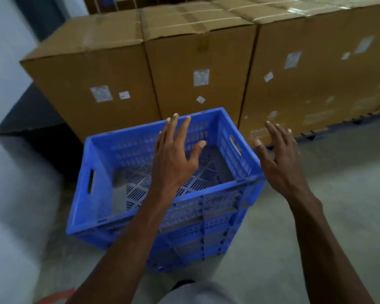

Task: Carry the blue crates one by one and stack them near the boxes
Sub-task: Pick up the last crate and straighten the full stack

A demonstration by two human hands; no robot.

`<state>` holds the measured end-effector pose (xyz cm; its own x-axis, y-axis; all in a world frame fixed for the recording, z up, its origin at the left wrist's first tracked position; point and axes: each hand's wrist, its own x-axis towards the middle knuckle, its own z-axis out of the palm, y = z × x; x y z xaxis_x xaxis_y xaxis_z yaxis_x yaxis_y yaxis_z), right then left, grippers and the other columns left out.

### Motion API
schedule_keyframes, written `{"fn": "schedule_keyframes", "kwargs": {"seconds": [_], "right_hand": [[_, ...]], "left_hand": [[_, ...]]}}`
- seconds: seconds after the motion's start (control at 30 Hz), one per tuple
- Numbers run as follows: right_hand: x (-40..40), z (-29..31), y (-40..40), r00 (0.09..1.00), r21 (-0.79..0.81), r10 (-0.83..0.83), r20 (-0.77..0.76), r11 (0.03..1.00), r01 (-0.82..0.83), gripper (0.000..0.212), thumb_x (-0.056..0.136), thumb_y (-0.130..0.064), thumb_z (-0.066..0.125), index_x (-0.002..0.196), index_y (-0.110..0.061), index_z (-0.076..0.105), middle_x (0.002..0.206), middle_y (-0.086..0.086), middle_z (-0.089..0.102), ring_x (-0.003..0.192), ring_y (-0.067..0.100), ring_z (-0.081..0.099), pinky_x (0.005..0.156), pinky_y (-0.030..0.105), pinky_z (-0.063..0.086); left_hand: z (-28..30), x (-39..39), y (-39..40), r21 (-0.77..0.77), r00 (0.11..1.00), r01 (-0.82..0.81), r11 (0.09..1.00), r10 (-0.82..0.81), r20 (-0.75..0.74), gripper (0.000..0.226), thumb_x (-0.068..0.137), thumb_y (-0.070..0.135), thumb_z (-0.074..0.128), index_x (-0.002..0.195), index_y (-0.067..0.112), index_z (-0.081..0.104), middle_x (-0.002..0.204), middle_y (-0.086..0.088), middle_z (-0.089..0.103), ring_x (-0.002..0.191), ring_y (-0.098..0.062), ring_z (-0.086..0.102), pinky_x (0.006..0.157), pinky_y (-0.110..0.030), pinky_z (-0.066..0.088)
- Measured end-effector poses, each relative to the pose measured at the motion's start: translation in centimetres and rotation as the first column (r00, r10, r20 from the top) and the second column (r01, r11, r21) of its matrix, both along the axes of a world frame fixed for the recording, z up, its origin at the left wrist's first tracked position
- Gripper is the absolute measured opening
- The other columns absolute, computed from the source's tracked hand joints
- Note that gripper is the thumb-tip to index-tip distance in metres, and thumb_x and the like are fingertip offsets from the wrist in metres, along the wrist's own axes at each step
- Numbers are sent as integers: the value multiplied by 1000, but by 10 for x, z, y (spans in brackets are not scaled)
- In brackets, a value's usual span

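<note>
Both hands are hanging empty, fingers spread, gripping nothing. Left hand (176, 156) is hovering over the open top of the blue crate (110, 150), above its near-right quarter; whether it is touching the near rim is not clear. Right hand (281, 163) is sitting just outside the crate's right wall, near the near-right corner, apparently apart from it.

Crate is standing on the concrete floor (316, 216), upright, nothing in it. The banded wall below the top rim looks like more than one crate nested, though blur is making the count unreadable. It is sitting just in front of the cardboard boxes (202, 62), far corner close to or touching them.

My read: this placement is finishing or the hands are clearing off. To do it well: be checking the top rim is sitting level and square on whatever is under it, with no corner riding high, and keep fingers outside the rim. For any re-seat, be using the slot handles (90, 182) on the two short walls, not the lattice.
</note>
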<state>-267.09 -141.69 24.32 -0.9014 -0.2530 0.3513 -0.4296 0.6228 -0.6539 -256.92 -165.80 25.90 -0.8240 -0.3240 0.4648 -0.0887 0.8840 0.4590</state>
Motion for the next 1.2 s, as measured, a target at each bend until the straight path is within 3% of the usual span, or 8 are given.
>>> {"fn": "schedule_keyframes", "kwargs": {"seconds": [0.13,0.3,0.4,0.57,0.7,0.83,1.07,1.2], "right_hand": [[52,-10,33,974,-63,-226,27,972,227,59,100,-55,44,155,-34,32,162,-3,30,154,18,11,118,45,18],[139,-34,78,856,-22,-503,122,860,509,59,102,-53,44,156,-38,27,165,-5,25,154,14,7,120,46,14],[211,-54,107,726,-2,-665,173,737,676,60,101,-54,42,156,-36,27,165,-5,26,154,14,7,120,43,12],[350,-86,147,433,51,-869,240,456,888,62,99,-56,40,156,-34,29,164,-1,29,154,19,11,120,39,11],[468,-108,174,202,58,-936,288,227,972,65,97,-63,34,155,-34,32,162,-1,32,153,20,16,122,39,13],[587,-121,195,-44,67,-929,368,-21,998,59,101,-57,39,152,-28,39,159,0,38,149,18,22,118,28,10],[815,-137,243,-377,95,-823,426,-373,923,64,99,-59,33,156,-30,31,162,-2,32,151,20,20,122,43,18],[905,-134,265,-526,104,-741,417,-536,838,63,99,-58,34,156,-32,30,162,-1,32,152,22,18,122,44,19]], "left_hand": [[-8,-11,43,62,968,249,966,-250,0,67,100,60,43,157,27,33,169,1,17,156,-17,8,122,-51,21],[-29,3,113,99,837,544,833,-547,10,67,95,60,47,153,25,42,166,-1,26,155,-18,17,120,-50,27],[-51,31,160,81,704,704,706,-708,51,64,96,54,53,153,26,42,165,-2,29,153,-22,24,119,-49,30],[-78,107,238,104,423,894,436,-897,125,65,96,53,51,155,31,34,164,-1,30,152,-21,24,118,-42,28],[-100,188,297,180,202,954,241,-956,210,66,95,56,48,155,34,33,164,-1,29,153,-20,22,121,-42,26],[-117,277,362,245,-2,967,67,-962,272,69,92,62,41,155,36,32,165,1,28,153,-18,19,121,-39,22],[-133,479,490,315,-389,904,-290,-864,320,66,94,62,43,154,37,32,165,4,26,153,-16,20,120,-48,28],[-137,575,550,302,-530,843,-445,-783,327,66,95,63,40,154,35,33,165,1,28,152,-18,22,120,-47,27]]}}
